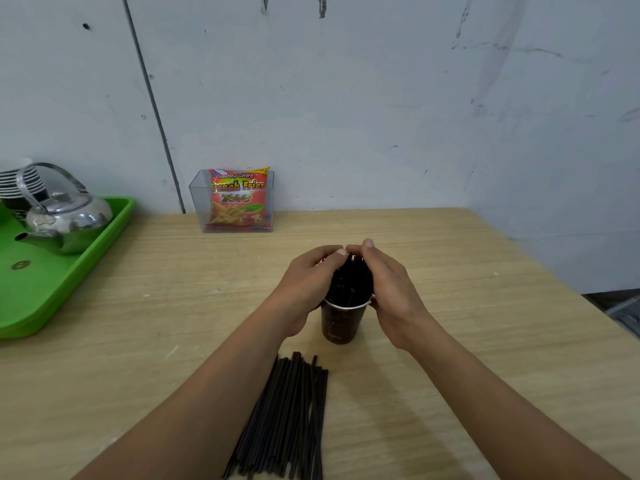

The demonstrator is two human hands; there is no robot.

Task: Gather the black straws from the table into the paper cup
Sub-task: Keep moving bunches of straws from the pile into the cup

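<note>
A dark brown paper cup (341,323) with a white rim stands upright in the middle of the wooden table (450,306). A bundle of black straws (351,280) sticks up out of it. My left hand (306,282) and my right hand (388,285) curl round that bundle from both sides, fingertips meeting over its top. Several more black straws (287,417) lie in a loose pile on the table, nearer to me than the cup, between my forearms.
A green tray (52,292) at the left holds a steel kettle (65,220) and a stack of cups (20,181). A clear box with a snack packet (239,200) stands by the wall. The table's right edge (554,271) runs diagonally.
</note>
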